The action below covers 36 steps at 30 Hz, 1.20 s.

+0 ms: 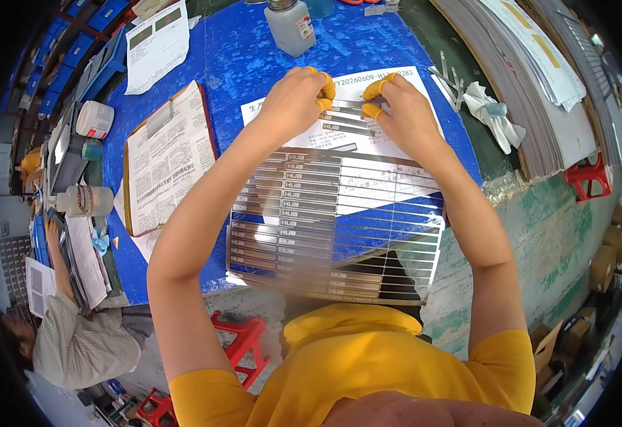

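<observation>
now, metal strip (350, 104) btwn both hands (346, 107)

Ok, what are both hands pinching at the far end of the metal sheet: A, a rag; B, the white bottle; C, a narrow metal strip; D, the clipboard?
C: the left hand and right hand, with yellow-capped fingers, pinch a narrow metal strip between them at the top of the slotted sheet, above a white paper; the bottle stands apart, untouched.
</observation>
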### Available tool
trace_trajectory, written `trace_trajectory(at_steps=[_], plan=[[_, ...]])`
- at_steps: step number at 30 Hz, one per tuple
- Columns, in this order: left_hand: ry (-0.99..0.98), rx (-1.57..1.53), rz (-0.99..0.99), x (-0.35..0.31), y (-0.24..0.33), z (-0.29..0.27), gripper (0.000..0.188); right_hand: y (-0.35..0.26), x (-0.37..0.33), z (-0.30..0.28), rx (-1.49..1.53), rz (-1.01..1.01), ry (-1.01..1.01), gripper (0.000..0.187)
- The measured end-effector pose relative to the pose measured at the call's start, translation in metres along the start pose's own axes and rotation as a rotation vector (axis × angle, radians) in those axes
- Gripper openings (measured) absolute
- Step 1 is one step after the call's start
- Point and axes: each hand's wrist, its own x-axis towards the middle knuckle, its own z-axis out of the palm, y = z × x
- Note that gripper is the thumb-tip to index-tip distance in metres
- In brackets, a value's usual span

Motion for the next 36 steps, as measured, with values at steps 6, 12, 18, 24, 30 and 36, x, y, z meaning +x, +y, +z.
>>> trace_trajectory(at_steps=[6,12,18,24,30,36], plan=[[-0.027,-0.061,-0.028,0.002,-0.001,-0.001,0.015,0.003,0.000,0.001,-0.036,-0.034,-0.005,0.013],[0.008,-0.183,-0.060,-0.001,-0.002,-0.007,0.018,0.002,0.001,-0.001,0.072,0.022,-0.010,0.013],[-0.066,-0.101,0.008,-0.004,-0.009,-0.006,0.022,0.001,0.000,-0.003,0.195,0.085,-0.115,0.014],[0.000,-0.066,-0.035,-0.003,-0.008,0.000,0.024,-0.001,-0.002,-0.006,0.109,0.059,-0.110,0.014],[0.011,0.023,0.031,-0.005,-0.004,-0.001,0.020,0.001,-0.002,-0.004,0.072,0.026,-0.121,0.016],[-0.076,0.036,0.023,-0.006,0.006,-0.008,0.016,-0.007,-0.002,-0.010,0.034,0.030,-0.118,0.015]])
